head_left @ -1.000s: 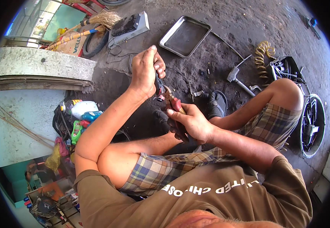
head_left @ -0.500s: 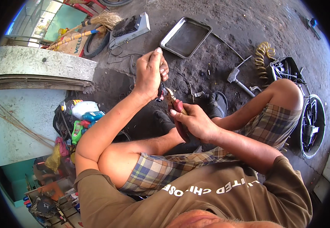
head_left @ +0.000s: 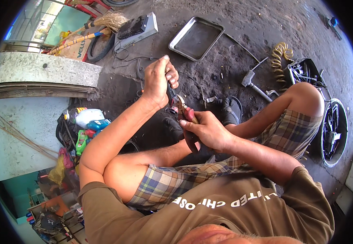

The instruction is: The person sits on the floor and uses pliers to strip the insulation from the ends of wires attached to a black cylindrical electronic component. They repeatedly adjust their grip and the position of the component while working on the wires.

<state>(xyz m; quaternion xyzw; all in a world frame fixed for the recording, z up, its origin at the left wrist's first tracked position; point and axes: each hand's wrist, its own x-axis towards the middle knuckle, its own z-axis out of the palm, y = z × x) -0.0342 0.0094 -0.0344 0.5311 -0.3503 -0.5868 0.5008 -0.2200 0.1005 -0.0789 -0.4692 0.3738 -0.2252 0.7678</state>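
Note:
In my right hand [head_left: 209, 129] is a pair of pliers [head_left: 188, 115] with red grips, its metal jaws pointing up and left toward my other hand. The fingers are wrapped round the handles, and one dark handle end sticks out below the palm. My left hand [head_left: 157, 81] is closed in a fist, thumb on top, around a dark, narrow piece [head_left: 170, 94] mostly hidden by the palm. The jaws meet or nearly meet the lower end of that piece, where something small and reddish shows; contact cannot be made out.
Beyond my hands lies a metal tray [head_left: 196, 38] on the dirty floor. A hammer-like tool [head_left: 255, 86], a coiled yellow hose [head_left: 281, 61] and a tub of metal parts [head_left: 334, 132] are on the right. Several bottles [head_left: 90, 120] stand left, beside a concrete ledge [head_left: 46, 69].
The pliers' jaws have shifted slightly against the dark piece. Both hands keep their grip and almost their place; the whole view has moved a little.

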